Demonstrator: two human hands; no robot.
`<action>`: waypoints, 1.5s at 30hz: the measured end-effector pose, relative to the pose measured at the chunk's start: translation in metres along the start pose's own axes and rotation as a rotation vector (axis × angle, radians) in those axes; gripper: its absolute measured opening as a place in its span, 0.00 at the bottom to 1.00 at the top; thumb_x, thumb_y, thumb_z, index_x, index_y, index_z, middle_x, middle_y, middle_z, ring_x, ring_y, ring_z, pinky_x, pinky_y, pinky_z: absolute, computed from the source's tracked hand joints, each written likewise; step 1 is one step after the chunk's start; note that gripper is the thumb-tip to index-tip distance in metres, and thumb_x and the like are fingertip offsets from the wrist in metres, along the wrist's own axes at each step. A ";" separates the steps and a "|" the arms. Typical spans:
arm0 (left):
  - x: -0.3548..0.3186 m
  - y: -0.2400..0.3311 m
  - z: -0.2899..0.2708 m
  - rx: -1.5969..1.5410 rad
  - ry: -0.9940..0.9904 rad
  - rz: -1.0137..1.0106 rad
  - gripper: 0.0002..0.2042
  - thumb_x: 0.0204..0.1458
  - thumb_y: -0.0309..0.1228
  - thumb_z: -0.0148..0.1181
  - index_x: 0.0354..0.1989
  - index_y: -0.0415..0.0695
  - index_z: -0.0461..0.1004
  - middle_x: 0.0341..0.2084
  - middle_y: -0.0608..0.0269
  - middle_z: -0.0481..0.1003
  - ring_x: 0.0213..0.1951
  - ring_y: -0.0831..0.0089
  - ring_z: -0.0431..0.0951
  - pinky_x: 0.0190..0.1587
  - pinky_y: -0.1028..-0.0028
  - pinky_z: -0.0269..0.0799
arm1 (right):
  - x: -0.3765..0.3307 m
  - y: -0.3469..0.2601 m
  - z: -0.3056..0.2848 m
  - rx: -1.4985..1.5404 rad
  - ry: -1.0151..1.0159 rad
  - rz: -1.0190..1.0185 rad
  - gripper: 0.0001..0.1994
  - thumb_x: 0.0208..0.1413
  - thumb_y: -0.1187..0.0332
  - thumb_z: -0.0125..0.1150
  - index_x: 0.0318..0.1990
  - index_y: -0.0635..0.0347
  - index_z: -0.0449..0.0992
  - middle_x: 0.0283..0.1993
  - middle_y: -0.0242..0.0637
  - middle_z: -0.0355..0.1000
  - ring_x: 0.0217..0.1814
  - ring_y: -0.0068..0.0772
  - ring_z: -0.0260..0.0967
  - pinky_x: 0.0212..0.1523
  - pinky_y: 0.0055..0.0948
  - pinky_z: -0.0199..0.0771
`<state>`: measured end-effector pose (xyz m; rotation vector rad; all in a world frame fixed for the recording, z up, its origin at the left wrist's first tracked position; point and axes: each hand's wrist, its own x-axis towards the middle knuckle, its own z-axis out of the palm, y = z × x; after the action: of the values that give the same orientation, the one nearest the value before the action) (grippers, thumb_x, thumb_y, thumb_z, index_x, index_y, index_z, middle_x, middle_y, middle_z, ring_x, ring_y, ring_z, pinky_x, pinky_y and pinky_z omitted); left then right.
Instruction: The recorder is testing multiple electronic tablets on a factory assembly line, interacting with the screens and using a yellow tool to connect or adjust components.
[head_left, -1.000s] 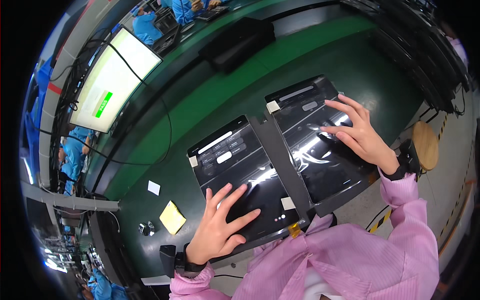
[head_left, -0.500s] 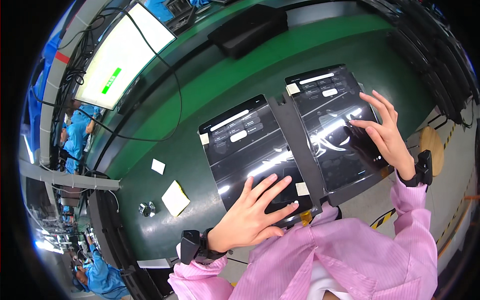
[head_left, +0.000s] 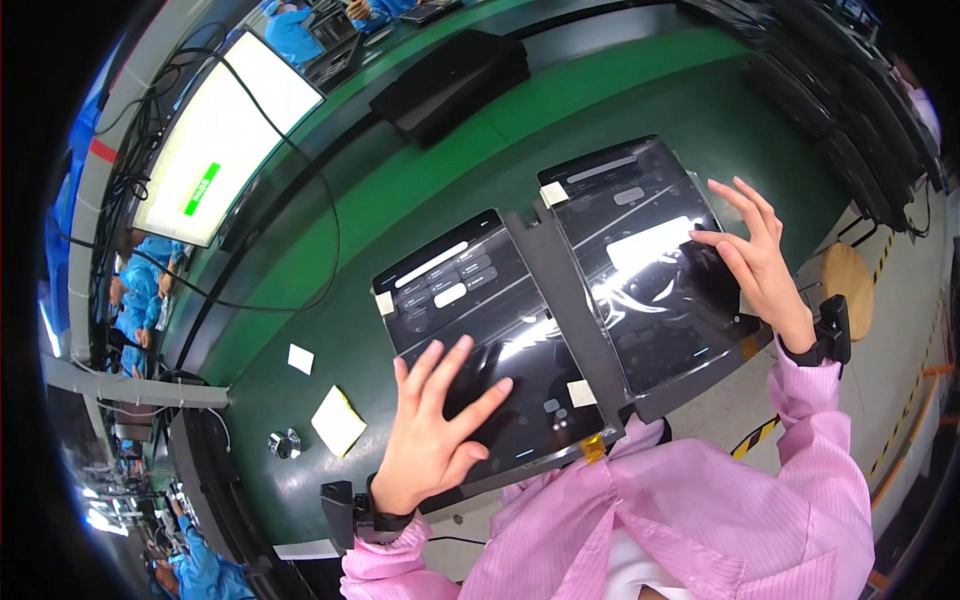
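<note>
Two black tablets with lit screens lie side by side on a dark stand (head_left: 567, 300). My left hand (head_left: 430, 425) is spread over the lower left part of the left tablet (head_left: 510, 350), holding nothing. Menu tiles show near the top of that screen. On the right tablet (head_left: 650, 330), a bright white box shows mid-screen. My right hand (head_left: 755, 260) is open at its right edge, with the index fingertip at or just over the glass by the white box. Small pale stickers sit on both tablets, one being this sticker (head_left: 582, 393).
Left on the green table lie a pad of yellowish paper (head_left: 339, 421), a small white slip (head_left: 300, 359) and a shiny metal ring-like item (head_left: 284, 443). A monitor (head_left: 225, 140) with a green label and a black case (head_left: 450, 85) stand behind. Right is a round wooden stool (head_left: 848, 278).
My left hand has lifted and moved left from the left tablet's lower part. The right tablet's menu tiles gave way to a white box. The view has shifted slightly.
</note>
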<state>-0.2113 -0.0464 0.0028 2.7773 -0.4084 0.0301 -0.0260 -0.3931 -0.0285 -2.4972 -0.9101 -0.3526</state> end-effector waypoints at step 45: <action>0.046 0.011 -0.008 -0.027 -0.035 0.143 0.33 0.58 0.58 0.23 0.55 0.52 0.70 0.62 0.49 0.54 0.65 0.48 0.48 0.63 0.43 0.34 | -0.113 0.011 0.009 0.545 0.427 0.574 0.10 0.59 0.69 0.48 0.26 0.63 0.65 0.26 0.29 0.61 0.30 0.18 0.57 0.31 0.18 0.56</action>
<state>-0.1696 -0.0662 0.0168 2.7206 -0.6106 0.0102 -0.1022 -0.4569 -0.0835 -1.9467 -0.0772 -0.3602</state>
